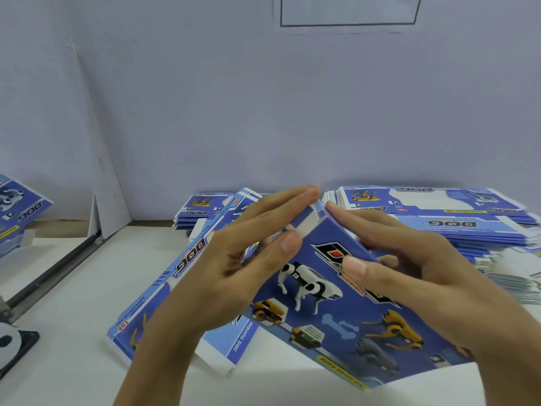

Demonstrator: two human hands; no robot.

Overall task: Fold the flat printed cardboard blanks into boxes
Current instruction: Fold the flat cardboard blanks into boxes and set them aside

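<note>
- Head view: we see a half-folded box (336, 291) raised over the desk (73, 288) near its front edge.
- Our left hand (248, 259) presses its left side, fingers straight, thumb on the printed face.
- Our right hand (409, 268) does likewise on the right.
- Another flat blank (164, 291) lies underneath; stacks of blanks (456, 221) sit along the back edge.

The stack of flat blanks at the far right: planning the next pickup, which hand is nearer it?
Right. The right hand lies just in front of that stack; the left hand is across the box.
</note>
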